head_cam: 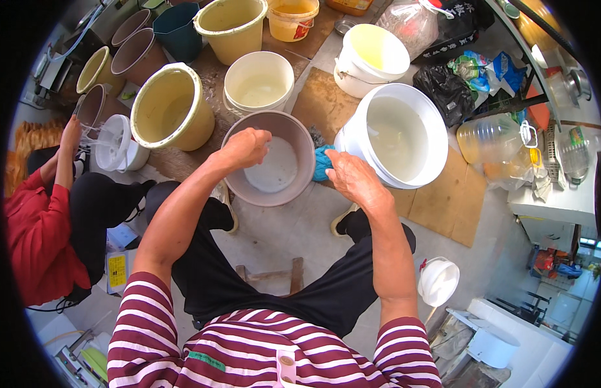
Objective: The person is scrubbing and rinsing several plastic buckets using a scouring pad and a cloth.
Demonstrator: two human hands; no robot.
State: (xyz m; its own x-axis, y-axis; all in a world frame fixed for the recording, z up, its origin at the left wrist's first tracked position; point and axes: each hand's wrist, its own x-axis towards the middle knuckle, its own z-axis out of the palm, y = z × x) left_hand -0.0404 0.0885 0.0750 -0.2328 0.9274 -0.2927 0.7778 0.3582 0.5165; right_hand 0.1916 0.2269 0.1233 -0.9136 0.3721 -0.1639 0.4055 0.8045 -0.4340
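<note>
A pinkish-brown plastic bucket [305,186] stands between my feet, with whitish content or a pale bottom inside. My left hand [249,148] hovers over its left side, fingers curled; whether something thin is between them is hidden. At the bucket's right side my right hand [356,177] has its thumb and fingers on a bunched blue cloth [323,164]. A dark grey fuzzy thing [316,136] shows just behind that cloth. To the right of it, a large white bucket [441,140] holds cloudy liquid.
Beyond are a cream bucket [259,58], yellowish tubs [203,116] and a white pail [349,80]. A person in a red top [43,237] sits at left, hands above a small white bucket [140,155]. Flattened cardboard [443,208] and a wooden stool [296,274] are on the floor.
</note>
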